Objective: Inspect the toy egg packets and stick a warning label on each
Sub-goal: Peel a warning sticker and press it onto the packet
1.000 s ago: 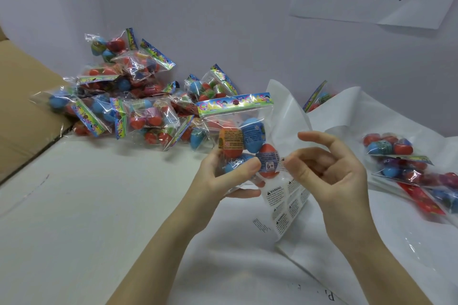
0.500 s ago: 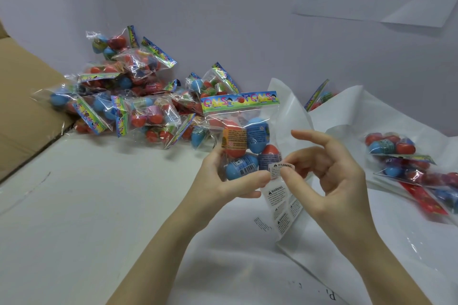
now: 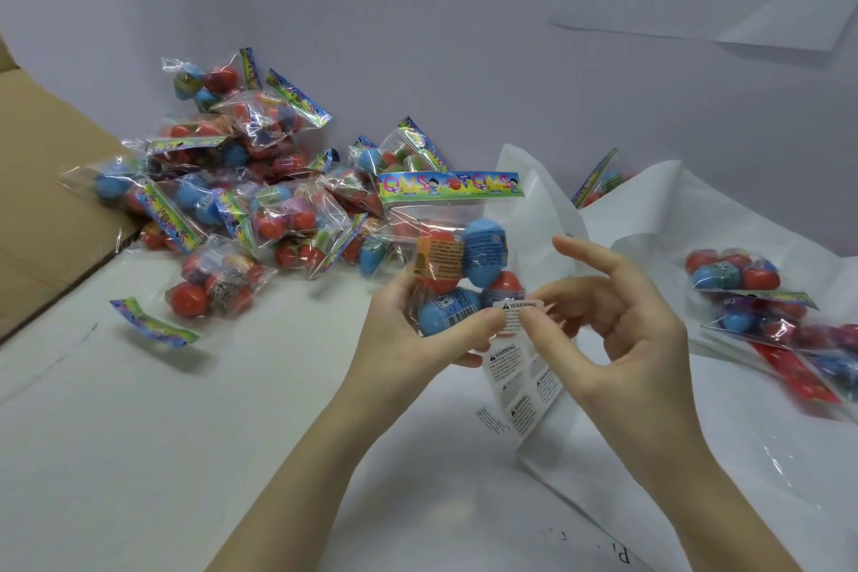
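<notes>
Left hand (image 3: 413, 330) grips egg packet (image 3: 457, 255) w/ curled fingers; right hand (image 3: 617, 330) pinches warning label (image 3: 519, 316) onto it — best pressed flat, smoothed edge to edge.

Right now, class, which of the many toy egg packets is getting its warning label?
The upright packet gripped by the left hand, where the right hand presses a warning label; the others lie untouched in piles.

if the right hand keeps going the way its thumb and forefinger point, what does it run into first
The right hand points left, pinching the warning label against the held packet. Going on, it would probably press into that packet's blue egg, with the left hand's fingers just behind; depth is unclear.
</notes>
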`<act>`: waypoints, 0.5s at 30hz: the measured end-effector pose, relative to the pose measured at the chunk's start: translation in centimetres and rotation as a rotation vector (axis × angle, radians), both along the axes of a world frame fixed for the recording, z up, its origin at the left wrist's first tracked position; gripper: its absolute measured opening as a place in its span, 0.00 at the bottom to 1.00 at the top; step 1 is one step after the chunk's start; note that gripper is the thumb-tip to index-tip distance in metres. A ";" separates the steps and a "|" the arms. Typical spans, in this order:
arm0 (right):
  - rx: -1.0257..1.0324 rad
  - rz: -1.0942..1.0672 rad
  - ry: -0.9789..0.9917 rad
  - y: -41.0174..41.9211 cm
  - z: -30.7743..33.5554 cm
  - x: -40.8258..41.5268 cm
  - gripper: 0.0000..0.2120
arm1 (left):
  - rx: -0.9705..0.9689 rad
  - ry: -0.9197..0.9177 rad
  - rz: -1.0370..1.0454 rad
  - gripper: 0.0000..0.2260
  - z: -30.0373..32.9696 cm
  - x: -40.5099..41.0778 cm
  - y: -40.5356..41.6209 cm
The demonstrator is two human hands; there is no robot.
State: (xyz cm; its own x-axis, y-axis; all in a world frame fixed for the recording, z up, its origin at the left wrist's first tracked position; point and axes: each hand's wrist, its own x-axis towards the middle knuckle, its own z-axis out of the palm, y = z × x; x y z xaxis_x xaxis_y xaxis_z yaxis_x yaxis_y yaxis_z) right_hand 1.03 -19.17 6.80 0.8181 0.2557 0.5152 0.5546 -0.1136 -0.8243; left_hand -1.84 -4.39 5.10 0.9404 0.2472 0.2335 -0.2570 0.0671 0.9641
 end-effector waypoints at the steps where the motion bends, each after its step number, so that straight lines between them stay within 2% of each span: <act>1: 0.004 -0.016 0.015 0.0 0.1 0.0 0.24 | -0.012 -0.001 0.002 0.18 0.0 0.0 0.0; 5: 0.095 0.029 0.225 -0.2 0.5 0.3 0.24 | -0.061 -0.018 -0.008 0.18 0.1 -0.3 0.1; 7: 0.109 0.129 0.359 -0.2 0.6 0.5 0.19 | -0.125 -0.017 -0.049 0.14 0.1 -0.3 0.2; 10: 0.104 0.312 0.516 -0.4 0.9 0.5 0.13 | -0.196 -0.002 -0.114 0.19 0.2 -0.4 0.1; 13: 0.134 0.366 0.591 -0.4 1.1 0.5 0.16 | -0.235 0.017 -0.129 0.17 0.1 -0.3 0.2; 15: 0.131 0.342 0.560 -0.2 1.0 0.4 0.18 | -0.221 0.022 -0.123 0.17 0.1 -0.3 0.2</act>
